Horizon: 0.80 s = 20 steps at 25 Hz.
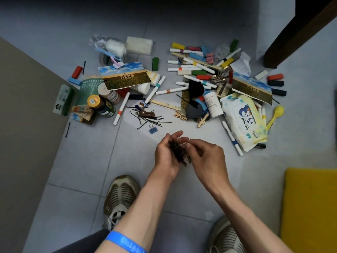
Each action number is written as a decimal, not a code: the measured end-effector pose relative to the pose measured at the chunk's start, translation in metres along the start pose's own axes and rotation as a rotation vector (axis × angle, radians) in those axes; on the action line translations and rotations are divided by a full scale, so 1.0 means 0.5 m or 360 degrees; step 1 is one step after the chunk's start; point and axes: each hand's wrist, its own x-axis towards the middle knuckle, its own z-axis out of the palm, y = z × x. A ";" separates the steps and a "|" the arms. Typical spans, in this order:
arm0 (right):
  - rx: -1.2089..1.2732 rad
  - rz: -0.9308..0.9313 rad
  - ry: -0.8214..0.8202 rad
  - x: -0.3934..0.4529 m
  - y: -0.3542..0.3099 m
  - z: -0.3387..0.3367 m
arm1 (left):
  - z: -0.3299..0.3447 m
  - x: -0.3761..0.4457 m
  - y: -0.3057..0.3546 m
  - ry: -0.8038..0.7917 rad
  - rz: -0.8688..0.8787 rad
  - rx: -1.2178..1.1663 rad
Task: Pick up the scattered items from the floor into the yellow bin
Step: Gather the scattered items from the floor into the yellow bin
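A bundle of dark hairpins (177, 152) lies in the cupped palm of the left hand (167, 154), held above the floor tiles near the person's shoes. The right hand (205, 156), fingers curled, pinches at the bundle's right edge. More loose hairpins (149, 119) lie on the floor just beyond, beside a blue binder clip (152, 129). The yellow bin (310, 207) sits at near right.

Grey tiled floor (76, 161), beige wall (21, 106) left, dark wooden post (299, 31).
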 end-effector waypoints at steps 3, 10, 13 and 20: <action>-0.0522 0.0123 0.0049 -0.035 0.064 -0.015 | -0.017 0.003 0.003 0.0201 -0.0038 -0.0217; -0.1232 0.0094 -0.0217 -0.074 0.121 0.012 | -0.040 -0.004 -0.004 0.0375 -0.0103 -0.0161; -0.1080 0.0336 -0.0155 -0.046 0.110 0.013 | -0.045 -0.013 -0.008 0.0335 -0.0068 -0.0064; 0.0434 0.0698 -0.0278 -0.017 0.011 0.040 | -0.036 -0.012 -0.026 0.0173 -0.0016 0.0113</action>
